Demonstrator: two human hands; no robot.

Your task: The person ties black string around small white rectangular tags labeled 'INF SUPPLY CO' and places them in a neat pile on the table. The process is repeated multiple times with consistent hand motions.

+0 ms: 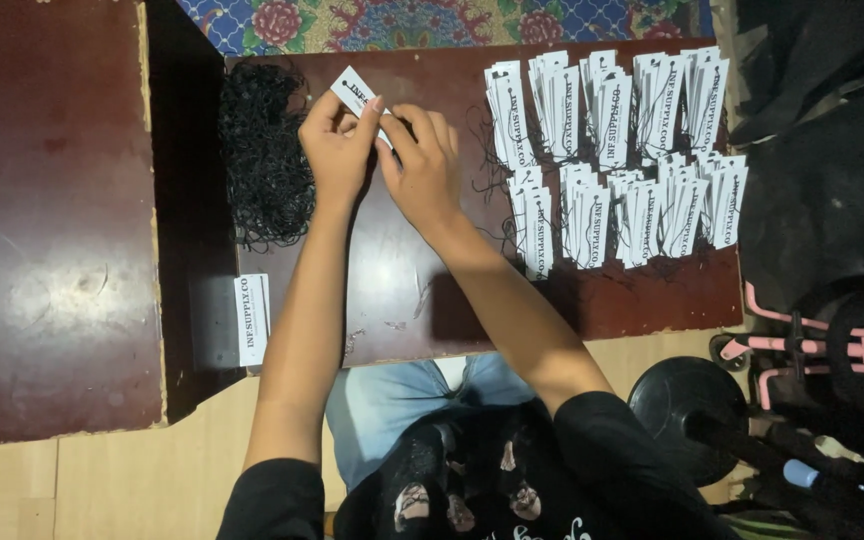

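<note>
My left hand [334,140] pinches a small white paper tag [352,92] above a dark brown board [402,290]. My right hand [422,160] meets it from the right, fingertips on the tag's lower end; whether a string is between the fingers I cannot tell. A tangled heap of thin black strings [264,160] lies just left of my left hand. To the right, several fanned bundles of white tags with black strings [612,150] lie in two rows.
A short stack of white tags [252,318] lies at the board's lower left edge. A larger dark red table top [47,220] is at the left. A patterned rug [422,20] lies beyond. Black cloth [822,150] and a pink frame [832,345] stand at the right.
</note>
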